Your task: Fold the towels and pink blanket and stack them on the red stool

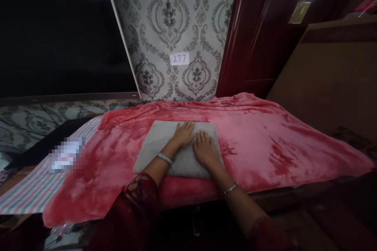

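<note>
A flat grey piece of plush cloth, roughly rectangular, lies on a red and pink plush blanket. My left hand rests flat on the upper middle of the grey cloth, fingers stretched toward its far edge. Just right of it, my right hand presses flat on the cloth's right part with its fingers spread. Neither hand grips anything. Whether the grey cloth is folded or a single layer, I cannot tell.
Under the blanket's left side a striped cloth shows, with a blurred patch on it. Behind stand a large dark screen and a patterned wall with a paper label. A big cardboard box stands at the right beside a dark red door.
</note>
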